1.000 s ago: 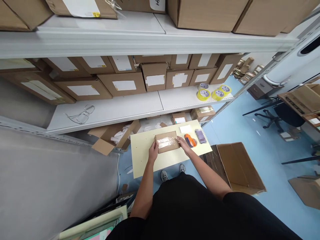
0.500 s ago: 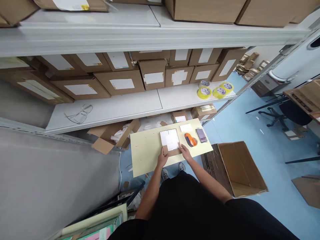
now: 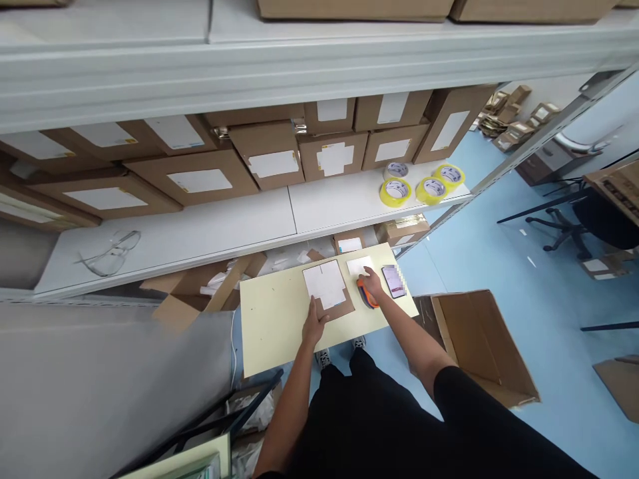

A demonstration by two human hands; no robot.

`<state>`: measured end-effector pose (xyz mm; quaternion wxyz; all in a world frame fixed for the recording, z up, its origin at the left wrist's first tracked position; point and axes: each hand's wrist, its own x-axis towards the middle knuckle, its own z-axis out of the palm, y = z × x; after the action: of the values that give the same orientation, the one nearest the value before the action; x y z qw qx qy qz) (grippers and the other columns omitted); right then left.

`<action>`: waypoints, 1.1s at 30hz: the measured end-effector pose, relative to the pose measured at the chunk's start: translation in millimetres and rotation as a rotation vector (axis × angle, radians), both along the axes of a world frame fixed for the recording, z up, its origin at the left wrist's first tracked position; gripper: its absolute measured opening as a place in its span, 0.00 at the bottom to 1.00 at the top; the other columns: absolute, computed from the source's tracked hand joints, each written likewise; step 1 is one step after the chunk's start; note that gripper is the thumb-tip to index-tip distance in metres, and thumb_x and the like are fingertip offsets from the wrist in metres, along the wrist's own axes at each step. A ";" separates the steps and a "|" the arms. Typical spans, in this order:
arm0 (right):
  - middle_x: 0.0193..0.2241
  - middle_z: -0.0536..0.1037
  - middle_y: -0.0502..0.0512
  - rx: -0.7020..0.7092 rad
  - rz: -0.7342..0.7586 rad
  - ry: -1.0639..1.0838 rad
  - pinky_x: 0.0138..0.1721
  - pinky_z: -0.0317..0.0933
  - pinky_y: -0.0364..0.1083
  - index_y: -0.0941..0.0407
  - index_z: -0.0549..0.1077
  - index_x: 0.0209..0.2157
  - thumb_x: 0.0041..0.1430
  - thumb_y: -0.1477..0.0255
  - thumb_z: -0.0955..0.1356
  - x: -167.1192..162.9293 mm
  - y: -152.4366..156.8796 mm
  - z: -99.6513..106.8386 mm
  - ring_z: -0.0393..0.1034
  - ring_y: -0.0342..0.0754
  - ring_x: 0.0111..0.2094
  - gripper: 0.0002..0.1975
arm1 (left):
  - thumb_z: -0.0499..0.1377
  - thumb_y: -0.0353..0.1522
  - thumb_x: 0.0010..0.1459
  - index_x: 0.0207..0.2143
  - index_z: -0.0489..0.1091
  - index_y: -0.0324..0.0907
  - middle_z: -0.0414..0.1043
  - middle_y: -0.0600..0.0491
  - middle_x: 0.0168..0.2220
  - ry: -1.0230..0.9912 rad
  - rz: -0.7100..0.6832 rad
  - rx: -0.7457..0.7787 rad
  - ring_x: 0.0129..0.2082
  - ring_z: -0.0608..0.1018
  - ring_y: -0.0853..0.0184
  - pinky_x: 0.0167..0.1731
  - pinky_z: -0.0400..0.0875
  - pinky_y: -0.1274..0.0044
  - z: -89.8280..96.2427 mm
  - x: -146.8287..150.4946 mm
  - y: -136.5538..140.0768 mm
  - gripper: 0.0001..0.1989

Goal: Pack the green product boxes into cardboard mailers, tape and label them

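A flat cardboard box [image 3: 344,307] with white paper on its top lies on the pale yellow board [image 3: 269,319]. My left hand [image 3: 313,326] grips its near left corner, one finger along the left side and the thumb at the front edge. My right hand [image 3: 372,285] is over an orange and dark handheld tool [image 3: 370,299], partly covering it. Its fingers stretch, a little apart, to the lower right edge of a white paper [image 3: 357,267]; whether they press on it is unclear. To the right lies a phone [image 3: 393,282], partly pixelated.
A shelf [image 3: 224,229] behind the board holds labelled cartons [image 3: 274,152], yellow tape rolls [image 3: 395,191] and clear glasses [image 3: 112,256]. An open carton [image 3: 200,286] sits below at left. A large open box [image 3: 486,339] stands on the floor at right.
My right hand has let go of the box and moved right, over the orange tool and toward the white paper. My left hand stays at the box. The view has shifted right.
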<state>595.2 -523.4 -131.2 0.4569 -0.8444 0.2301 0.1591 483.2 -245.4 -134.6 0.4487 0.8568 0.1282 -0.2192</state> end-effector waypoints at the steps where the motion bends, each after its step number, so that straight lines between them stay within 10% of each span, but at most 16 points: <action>1: 0.60 0.76 0.60 -0.048 0.008 0.039 0.56 0.66 0.47 0.54 0.64 0.67 0.64 0.64 0.65 11.8 -8.9 -6.3 0.73 0.53 0.58 0.30 | 0.61 0.34 0.63 0.76 0.33 0.51 0.46 0.48 0.76 0.004 0.007 -0.002 0.71 0.61 0.55 0.61 0.67 0.69 -0.9 1.5 -0.3 0.49; 15: 0.56 0.73 0.71 -0.361 0.113 0.277 0.49 0.66 0.51 0.59 0.64 0.59 0.51 0.54 0.77 87.3 -29.2 -72.7 0.72 0.60 0.54 0.40 | 0.61 0.38 0.62 0.76 0.39 0.54 0.65 0.52 0.68 0.028 0.231 -0.047 0.61 0.75 0.60 0.56 0.71 0.71 -13.2 -37.9 4.2 0.47; 33: 0.44 0.80 0.59 -0.377 0.266 0.060 0.38 0.60 0.44 0.54 0.74 0.40 0.67 0.65 0.67 67.7 -61.8 -53.9 0.74 0.51 0.42 0.07 | 0.66 0.33 0.59 0.75 0.42 0.55 0.60 0.50 0.71 0.142 0.541 -0.117 0.63 0.74 0.56 0.56 0.76 0.67 -18.5 -58.2 16.3 0.50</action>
<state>663.0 -585.2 -185.1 0.2590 -0.9326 0.1558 0.1972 425.1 -229.1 -153.0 0.5296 0.7466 0.3705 -0.1578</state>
